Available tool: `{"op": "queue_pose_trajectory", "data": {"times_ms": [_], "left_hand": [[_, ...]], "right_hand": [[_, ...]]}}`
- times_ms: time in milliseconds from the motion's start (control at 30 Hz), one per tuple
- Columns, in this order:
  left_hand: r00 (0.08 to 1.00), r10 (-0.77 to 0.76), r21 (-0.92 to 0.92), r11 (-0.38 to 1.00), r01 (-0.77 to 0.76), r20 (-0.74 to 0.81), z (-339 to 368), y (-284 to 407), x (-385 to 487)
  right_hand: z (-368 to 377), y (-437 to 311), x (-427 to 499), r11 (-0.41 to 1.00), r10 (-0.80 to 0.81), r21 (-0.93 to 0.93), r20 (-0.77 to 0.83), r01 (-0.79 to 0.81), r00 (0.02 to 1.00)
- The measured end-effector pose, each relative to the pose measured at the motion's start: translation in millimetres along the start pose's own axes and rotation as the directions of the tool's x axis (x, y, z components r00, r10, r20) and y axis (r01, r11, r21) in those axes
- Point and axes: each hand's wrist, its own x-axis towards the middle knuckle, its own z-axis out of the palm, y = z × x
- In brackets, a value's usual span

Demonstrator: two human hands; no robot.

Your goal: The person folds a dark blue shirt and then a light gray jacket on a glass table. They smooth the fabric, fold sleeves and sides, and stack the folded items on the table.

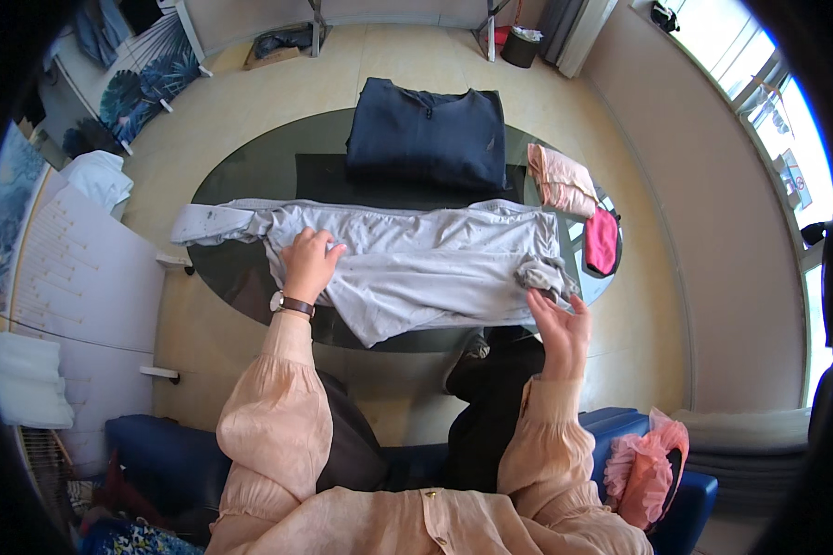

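A light grey, dark-speckled garment (416, 277) lies spread lengthwise on an oval dark glass table (229, 166). One end of it, a folded band of cloth (212, 223), sticks out past the table's left rim. My left hand (310, 260) rests over the garment's left part, fingers curled and thumb apart, with no cloth seen in its grasp. At the right end, a bunched grey-and-white piece of cloth (547, 274) sits on the garment. Just below it is my right hand (561, 329), palm turned up, fingertips by the bunch and thumb spread away.
A folded dark navy top (427, 135) lies at the table's far side. Right of it are a folded pink cloth (562, 180) and a bright pink pouch-like item (601, 241). A blue seat (166, 444) is beneath me, with a pink ruffled item (645, 472) on its right.
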Motion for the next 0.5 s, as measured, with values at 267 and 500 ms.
{"op": "queue_pose_trajectory", "data": {"times_ms": [267,500], "left_hand": [[0.889,0.365,0.035,0.928,-0.37,-0.276,52.5,22.8,53.4],[0.979,0.19,0.134,0.975,-0.179,-0.074,37.7,28.6,68.6]], "right_hand": [[58.4,70.9,65.3,-0.221,-0.157,-0.584,0.812,0.781,0.563],[55.7,80.4,148.7,-0.862,0.038,-0.207,0.883,0.462,0.467]]}}
